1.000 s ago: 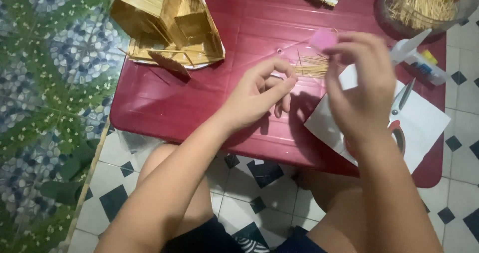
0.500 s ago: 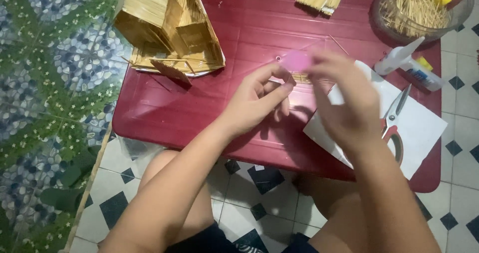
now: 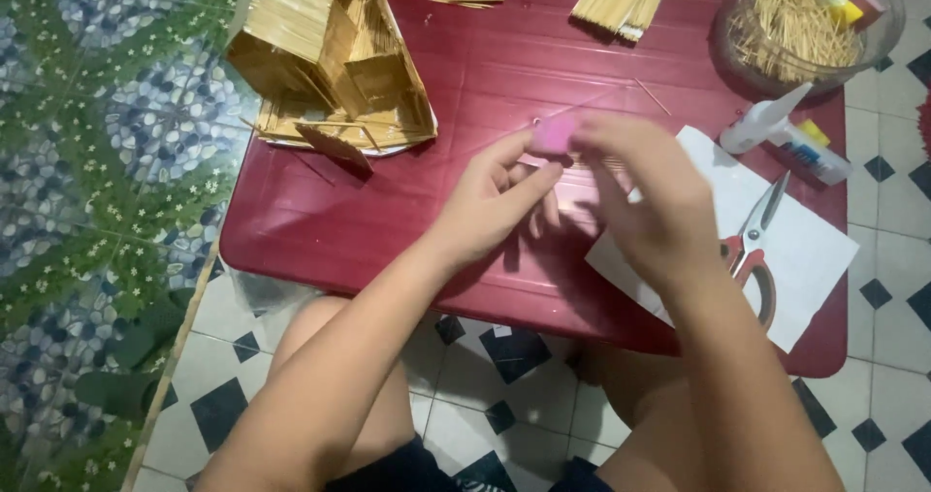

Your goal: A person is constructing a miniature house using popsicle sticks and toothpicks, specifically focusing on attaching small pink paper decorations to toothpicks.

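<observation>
Head view: both hands have shifted leftward over the counter (image 3: 388, 211), right hand (image 3: 650, 206) fingers pinching the pink piece (image 3: 553, 135), left hand (image 3: 495, 201) fingers curled just below it.

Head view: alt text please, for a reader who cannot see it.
Two bare hands, left hand and right hand, meet over a dark red table, pinching a small pink piece. A stick-built model house stands far left; scissors lie right.

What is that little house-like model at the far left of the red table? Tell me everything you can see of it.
The stick house model looks built from many thin pale wooden sticks glued side by side into flat panels. It has boxy walls and slanted roof-like slabs, and one side looks open. It sits on a light sheet at the red table's far left corner, partly overhanging the edge. Neither hand touches it.
</observation>
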